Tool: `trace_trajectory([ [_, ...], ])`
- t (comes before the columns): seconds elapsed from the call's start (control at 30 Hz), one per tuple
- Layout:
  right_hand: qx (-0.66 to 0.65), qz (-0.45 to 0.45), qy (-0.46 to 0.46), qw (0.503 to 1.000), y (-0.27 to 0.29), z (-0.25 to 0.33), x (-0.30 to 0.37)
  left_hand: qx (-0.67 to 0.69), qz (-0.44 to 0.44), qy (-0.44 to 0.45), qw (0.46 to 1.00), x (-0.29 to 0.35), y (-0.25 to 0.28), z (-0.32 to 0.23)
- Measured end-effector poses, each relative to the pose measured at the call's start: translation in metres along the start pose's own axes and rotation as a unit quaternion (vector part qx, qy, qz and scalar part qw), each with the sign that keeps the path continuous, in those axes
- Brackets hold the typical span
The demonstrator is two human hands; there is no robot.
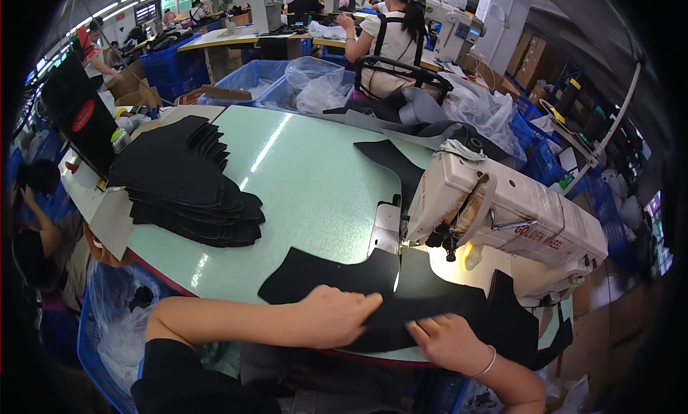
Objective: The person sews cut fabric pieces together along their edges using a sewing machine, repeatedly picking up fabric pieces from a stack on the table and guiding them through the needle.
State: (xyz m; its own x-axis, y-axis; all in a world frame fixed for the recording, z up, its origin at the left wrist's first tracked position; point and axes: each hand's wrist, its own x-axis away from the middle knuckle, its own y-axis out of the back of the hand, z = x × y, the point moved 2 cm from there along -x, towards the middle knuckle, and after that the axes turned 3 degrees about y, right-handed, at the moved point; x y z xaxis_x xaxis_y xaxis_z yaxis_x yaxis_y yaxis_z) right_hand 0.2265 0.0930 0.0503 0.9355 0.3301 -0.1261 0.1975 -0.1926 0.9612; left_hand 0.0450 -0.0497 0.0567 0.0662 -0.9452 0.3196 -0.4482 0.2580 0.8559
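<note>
A black fabric piece (437, 292) with curved edges lies at the near side of the pale green table, partly beneath the head of a white sewing machine (512, 206). My left hand (335, 315) is closed at the fabric's near left part, thumb and forefinger toward the right. Closer to the machine, my right hand (453, 344) pinches the near edge of the same fabric; a bracelet circles that wrist. Between both hands the fabric looks slightly blurred. Further black cut pieces (512, 314) lie to the right, beside the machine.
A tall stack of black cut pieces (186, 181) occupies the table's left side. Another black piece (390, 163) lies behind the needle area. Grey and black material (416, 117) is heaped at the far edge. Blue bins (258, 81) stand beyond; a person (390, 41) sits there.
</note>
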Motion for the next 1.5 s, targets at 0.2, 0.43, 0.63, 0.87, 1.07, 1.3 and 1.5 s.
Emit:
trace_trajectory([
  [0.2,-0.225,0.234,-0.182,0.928,0.009,-0.064,-0.027,-0.068,-0.098,-0.144,0.982,-0.033,0.009,0.019],
  [0.43,-0.124,-0.05,-0.198,0.971,-0.057,-0.09,-0.034,-0.128,-0.21,-0.139,0.959,-0.071,-0.02,0.04],
  [0.63,-0.14,-0.034,-0.226,0.963,-0.062,-0.086,-0.024,-0.123,-0.183,-0.149,0.964,-0.073,-0.011,0.038],
  [0.87,-0.177,-0.076,-0.184,0.964,-0.064,-0.082,-0.016,-0.102,-0.168,-0.15,0.969,-0.073,-0.015,0.037],
  [1.07,-0.207,-0.037,-0.17,0.963,-0.058,-0.076,-0.021,-0.12,-0.166,-0.145,0.968,-0.068,-0.018,0.034],
  [1.3,-0.284,-0.043,-0.203,0.936,-0.063,-0.073,-0.027,-0.104,-0.183,-0.141,0.967,-0.07,-0.019,0.035],
  [1.5,-0.308,-0.044,-0.198,0.929,-0.071,-0.073,-0.022,-0.12,-0.184,-0.133,0.966,-0.069,-0.018,0.032],
])
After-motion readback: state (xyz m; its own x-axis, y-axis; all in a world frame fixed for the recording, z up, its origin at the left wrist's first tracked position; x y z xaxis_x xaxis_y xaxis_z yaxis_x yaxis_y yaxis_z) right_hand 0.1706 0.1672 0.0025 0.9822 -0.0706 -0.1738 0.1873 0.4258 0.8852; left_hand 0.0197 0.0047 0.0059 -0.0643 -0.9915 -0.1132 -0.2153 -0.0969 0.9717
